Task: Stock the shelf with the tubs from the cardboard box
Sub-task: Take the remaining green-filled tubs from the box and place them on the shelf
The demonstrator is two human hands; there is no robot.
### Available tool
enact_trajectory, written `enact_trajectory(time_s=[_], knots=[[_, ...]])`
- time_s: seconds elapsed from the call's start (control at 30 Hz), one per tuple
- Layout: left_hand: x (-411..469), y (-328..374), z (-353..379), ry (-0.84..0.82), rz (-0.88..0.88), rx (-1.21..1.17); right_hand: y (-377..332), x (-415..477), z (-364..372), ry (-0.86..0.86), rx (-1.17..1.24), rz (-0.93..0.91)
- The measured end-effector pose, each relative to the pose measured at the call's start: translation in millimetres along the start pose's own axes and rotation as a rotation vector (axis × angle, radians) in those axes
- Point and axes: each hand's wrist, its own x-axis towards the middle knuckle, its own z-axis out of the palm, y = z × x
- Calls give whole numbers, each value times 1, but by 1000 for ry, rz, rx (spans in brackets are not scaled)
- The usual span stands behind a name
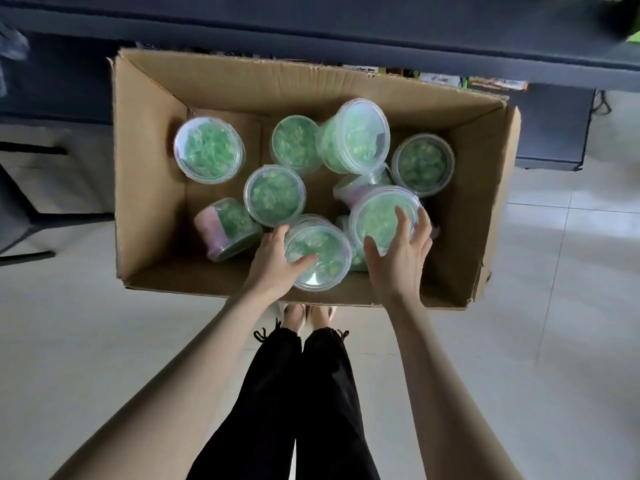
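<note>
**Inside the cardboard box: two tubs are taken in hand**

Inside the cardboard box (149, 168), which stands on the tiled floor (554, 341) just before the dark shelf (346, 32), about a dozen clear tubs of green contents are seen. Some stand upright, and one side-lying tub (228, 226) rests at the left. The near tub (320, 247) is gripped by the left hand (273, 261), with the thumb laid across the lid and the fingers wrapped round the left wall. The raised tub (381, 216) is spanned from above by the right hand (403, 261). Its fingers (401, 216) are spread over the lid with the thumb at the near rim, but whether that grip is closed cannot be told.

The step in hand is judged to be the lift-out. Each tub is best held by wall and rim together, since a lid held alone may be pulled free. Both tubs are best raised straight up, so that the neighbours leaning against them are not toppled. The raised tub rests on others and should be steadied before it is carried to the shelf.
</note>
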Motion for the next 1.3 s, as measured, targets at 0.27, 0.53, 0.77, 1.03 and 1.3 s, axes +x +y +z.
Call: enact_trajectory(time_s=[0.27,0.53,0.77,1.03,1.3], knots=[[6,-15,7,179,70,-93,20,25,6,104,-4,162],[4,-12,-8,388,-189,-486,12,38,-11,7,374,264],[35,10,-14,406,-352,-611,8,36,-8,-105,392,379],[44,24,-8,214,-281,-772,2,40,10,-93,856,448],[43,13,-12,119,-125,-766,22,32,10,-293,1153,491]])
